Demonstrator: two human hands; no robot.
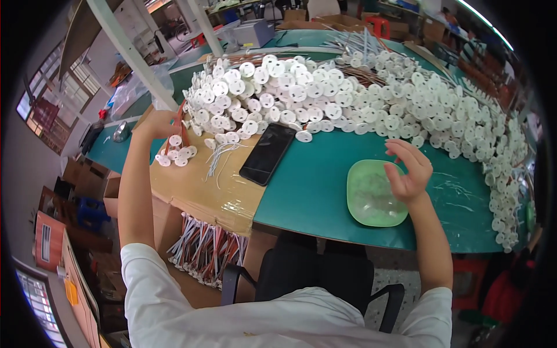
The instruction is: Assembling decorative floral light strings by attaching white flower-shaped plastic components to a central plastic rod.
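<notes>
My left hand (155,124) is at the far left of the table, fingers closed around the brown wires of a small bundle of white round discs (176,152). The discs hang below the fingers over the brown cardboard (232,200); part of the grip is hidden. On the right, my right hand (411,171) is above the rim of a light green plastic bowl (377,218). Its fingers are slightly curled and apart, with nothing seen between them. Small pale bits lie in the bowl. Beyond both hands a long heap of white wired discs (296,93) stretches across the table.
A black phone (268,154) lies across the edge between cardboard and green tabletop (313,185). Loose white wires (222,155) sit left of it. Below the table, an open box holds bundled wires (209,249). A white post (133,55) rises beyond my left hand.
</notes>
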